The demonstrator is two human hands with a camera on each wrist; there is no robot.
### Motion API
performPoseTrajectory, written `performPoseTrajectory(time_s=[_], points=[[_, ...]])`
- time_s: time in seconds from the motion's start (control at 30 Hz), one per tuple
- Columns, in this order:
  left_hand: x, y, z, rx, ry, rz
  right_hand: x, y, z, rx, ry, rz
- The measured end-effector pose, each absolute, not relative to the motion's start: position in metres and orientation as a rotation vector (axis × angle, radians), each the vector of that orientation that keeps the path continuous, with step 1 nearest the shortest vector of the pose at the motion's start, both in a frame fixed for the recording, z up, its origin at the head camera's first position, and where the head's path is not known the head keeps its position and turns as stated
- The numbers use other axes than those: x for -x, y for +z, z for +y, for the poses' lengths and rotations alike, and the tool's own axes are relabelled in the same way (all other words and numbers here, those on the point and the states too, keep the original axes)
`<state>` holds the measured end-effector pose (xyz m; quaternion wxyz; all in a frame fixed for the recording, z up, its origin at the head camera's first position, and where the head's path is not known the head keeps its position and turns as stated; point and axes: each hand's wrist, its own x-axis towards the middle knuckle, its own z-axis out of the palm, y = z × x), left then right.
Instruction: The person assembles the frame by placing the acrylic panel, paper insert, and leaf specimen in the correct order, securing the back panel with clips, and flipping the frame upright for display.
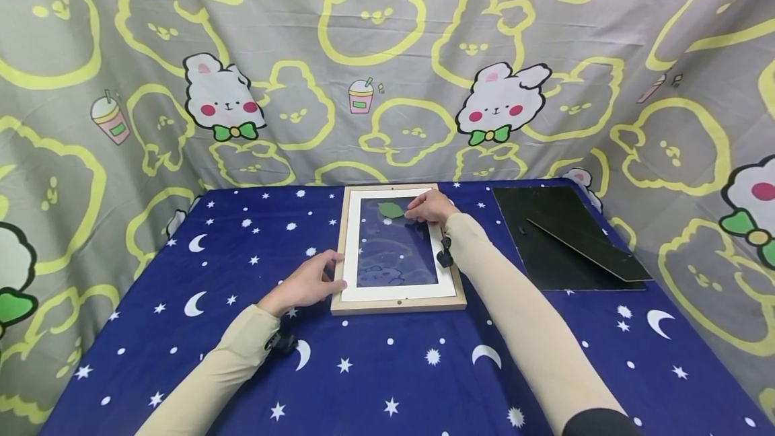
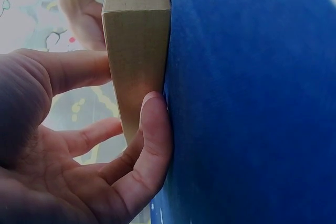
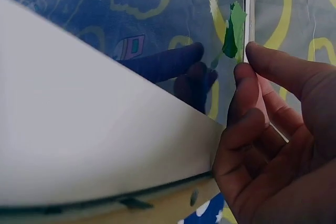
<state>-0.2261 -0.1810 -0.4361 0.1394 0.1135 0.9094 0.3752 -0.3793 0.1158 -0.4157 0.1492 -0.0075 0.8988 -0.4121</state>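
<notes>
A light wooden picture frame [image 1: 399,306] lies on the table with a white mat [image 1: 448,286] around its glossy, reflective middle. My left hand [image 1: 309,279] holds the frame's left side. In the left wrist view, the thumb [image 2: 79,72] reaches the upper edge while curled fingers [image 2: 155,124] lie against the side wall. Over the far part of the frame, my right hand [image 1: 432,207] pinches one end of a green leaf [image 1: 390,210] between thumb and fingertip. The leaf [image 3: 236,27] points away from these fingers [image 3: 275,61] in the right wrist view, and its reflection shows beside it.
Right of the frame lies a black backing board [image 1: 545,247] with a stand-like flap [image 1: 587,247] raised from it at an angle. A dark blue cloth [image 1: 242,355] with stars and moons covers the table. Patterned grey curtains [image 1: 387,147] enclose its back and sides.
</notes>
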Motion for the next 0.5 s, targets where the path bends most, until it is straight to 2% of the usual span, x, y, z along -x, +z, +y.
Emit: performPoseTrajectory(time_s=[0.5], points=[[0.228,-0.438,-0.182,-0.338,1.097,2.628,0.341,-0.392,0.14,0.236,-1.256,2.64]])
